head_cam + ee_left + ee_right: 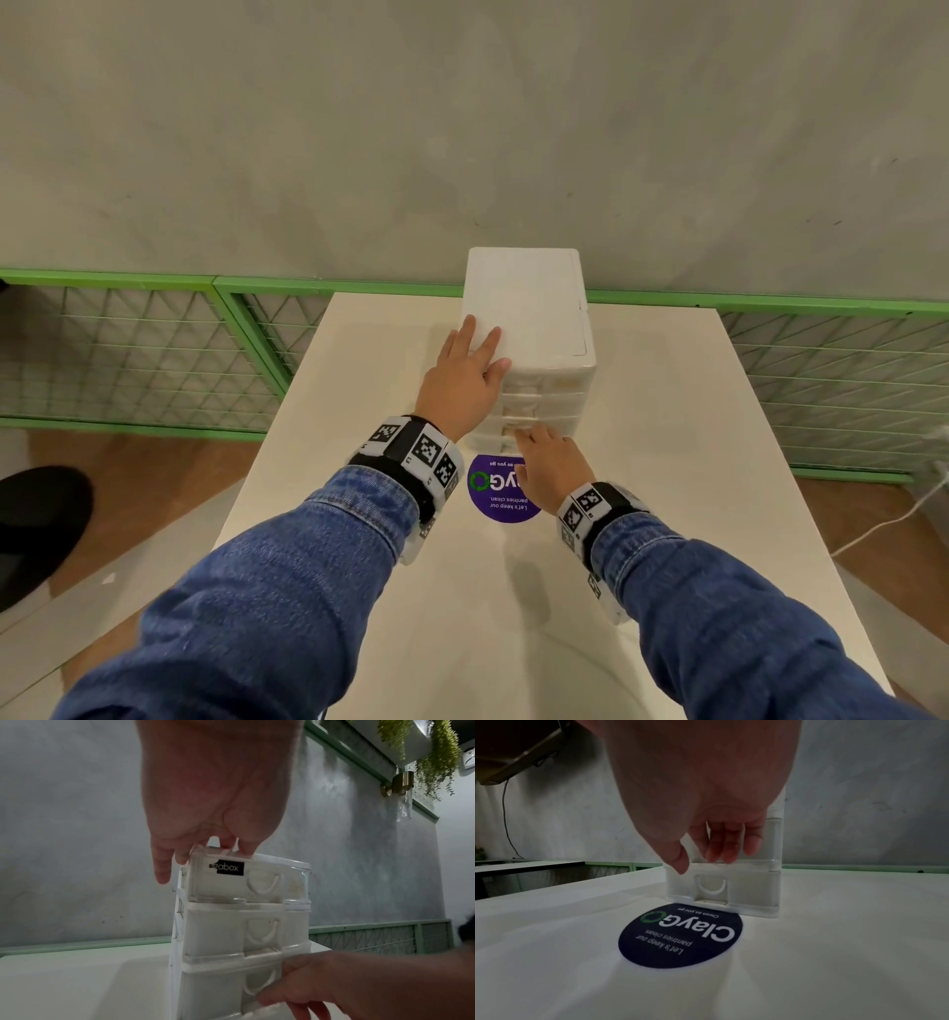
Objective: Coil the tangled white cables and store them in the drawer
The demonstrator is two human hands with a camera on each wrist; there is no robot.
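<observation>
Drawers [534, 395] stand stacked in a small white plastic unit at the far middle of the white table [642, 514], close to the grey wall [462, 128]. All drawers look pushed in. The white cables are not seen in any view, so I cannot tell where they are.

The left hand [462, 380] lies on the top of the unit, at its near left corner. Its fingers [162, 866] are straight and spread; some rest flat on the lid, and in the left wrist view 1 finger hangs down past the left edge. It grips nothing.

The right hand [552, 470] is low at the front of the unit. Its fingers [729, 845] are nearly straight, close together, and their tips touch the front of the drawer that is 2nd from the bottom, near its lower edge. The thumb [677, 860] points down and stays free. This hand also holds nothing; it only presses or touches the drawer front.

The bottom drawer [752, 888] shows a curved handle [711, 886] in a recess. A black label [230, 869] is on the top drawer.

A round purple sticker [500, 493] lies on the table just before the unit, with its far edge touching the base. Behind the table runs a green wire fence [144, 349]. A white cord [898, 519] lies on the brown floor at the right
</observation>
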